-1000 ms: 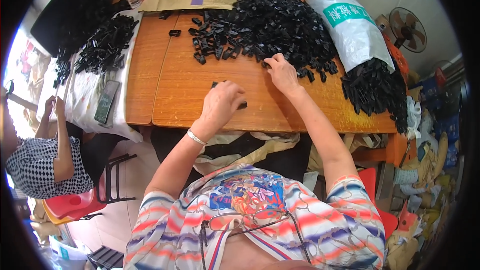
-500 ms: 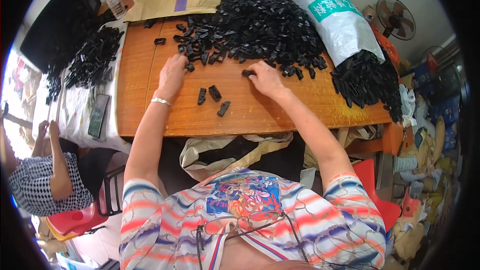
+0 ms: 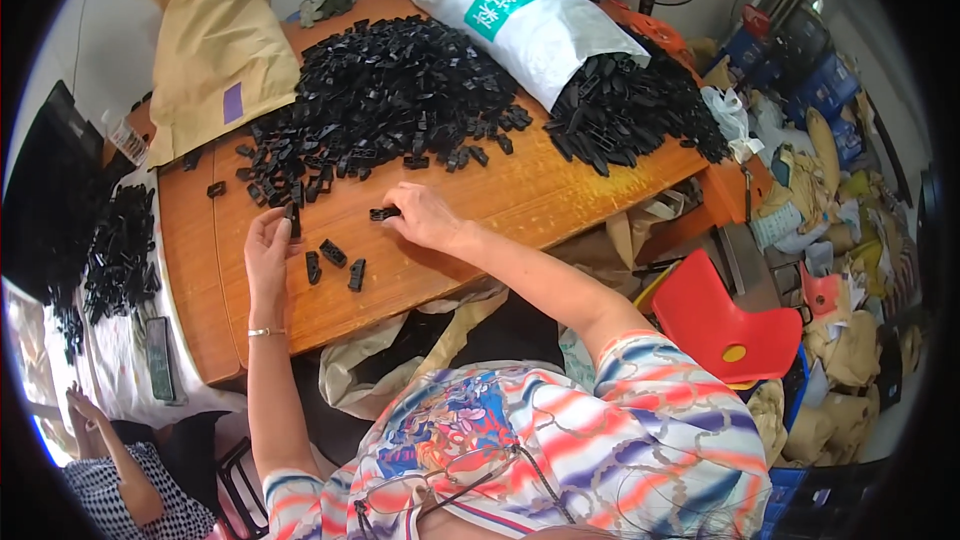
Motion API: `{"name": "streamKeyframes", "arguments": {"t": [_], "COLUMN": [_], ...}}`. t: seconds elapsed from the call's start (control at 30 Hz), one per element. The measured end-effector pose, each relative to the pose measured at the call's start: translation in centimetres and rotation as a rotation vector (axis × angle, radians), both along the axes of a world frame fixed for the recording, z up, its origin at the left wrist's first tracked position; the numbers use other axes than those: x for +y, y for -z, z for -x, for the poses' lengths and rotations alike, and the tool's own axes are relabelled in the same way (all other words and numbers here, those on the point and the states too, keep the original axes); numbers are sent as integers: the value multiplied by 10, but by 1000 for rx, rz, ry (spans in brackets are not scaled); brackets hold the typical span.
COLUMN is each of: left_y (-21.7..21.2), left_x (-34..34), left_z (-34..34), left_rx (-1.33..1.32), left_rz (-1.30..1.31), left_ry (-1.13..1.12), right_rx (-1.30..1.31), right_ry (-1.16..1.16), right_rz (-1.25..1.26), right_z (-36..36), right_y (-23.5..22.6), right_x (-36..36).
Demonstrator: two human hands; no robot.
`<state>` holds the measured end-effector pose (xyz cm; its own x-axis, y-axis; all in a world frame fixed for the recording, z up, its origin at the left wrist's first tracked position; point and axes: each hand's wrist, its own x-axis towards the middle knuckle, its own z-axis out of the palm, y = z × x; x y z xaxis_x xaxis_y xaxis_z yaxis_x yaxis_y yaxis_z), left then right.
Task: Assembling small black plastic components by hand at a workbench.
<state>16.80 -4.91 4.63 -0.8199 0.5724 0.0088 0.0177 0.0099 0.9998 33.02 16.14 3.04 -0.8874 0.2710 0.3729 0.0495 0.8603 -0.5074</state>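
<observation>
My left hand [image 3: 268,252] is closed on a small black plastic part, pinched upright between thumb and fingers at the near left edge of a big heap of black plastic parts [image 3: 400,90]. To its right, my right hand [image 3: 428,217] grips another black plastic part [image 3: 383,213] by its end, just above or on the wooden table [image 3: 480,230]; I cannot tell whether it touches. Between my forearms lie three loose black parts [image 3: 333,254], apart from the heap.
A brown paper sack [image 3: 225,50] stands at the back left. At the back right a white sack [image 3: 530,30] spills longer black pieces [image 3: 620,110]. More black pieces lie on a white cloth at left, near a phone [image 3: 159,358]. A person [image 3: 140,485] sits there. A red chair [image 3: 725,320] stands at right.
The whole view has swung toward the right. My left hand has lifted a black part upright from the heap's edge. My right hand still holds its part.
</observation>
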Motion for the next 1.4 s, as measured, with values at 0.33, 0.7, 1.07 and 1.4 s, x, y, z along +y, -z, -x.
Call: {"name": "streamKeyframes", "arguments": {"t": [0.33,0.7,1.07,1.4], "left_y": [-24,-16,-4,-1], "left_x": [25,28,21,23], "left_z": [-57,-69,-70,-79], "left_rx": [-481,-489,-389,-468], "left_rz": [-232,-165,-68,-132], "left_ry": [343,292,298,240], "right_rx": [368,288,182,230], "right_ry": [-263,-281,-279,-224], "right_rz": [-31,-23,86,-15], "right_z": [-18,-30,-28,-34], "right_y": [-64,-60,-49,-45], "right_x": [-46,-36,-37,-42]}}
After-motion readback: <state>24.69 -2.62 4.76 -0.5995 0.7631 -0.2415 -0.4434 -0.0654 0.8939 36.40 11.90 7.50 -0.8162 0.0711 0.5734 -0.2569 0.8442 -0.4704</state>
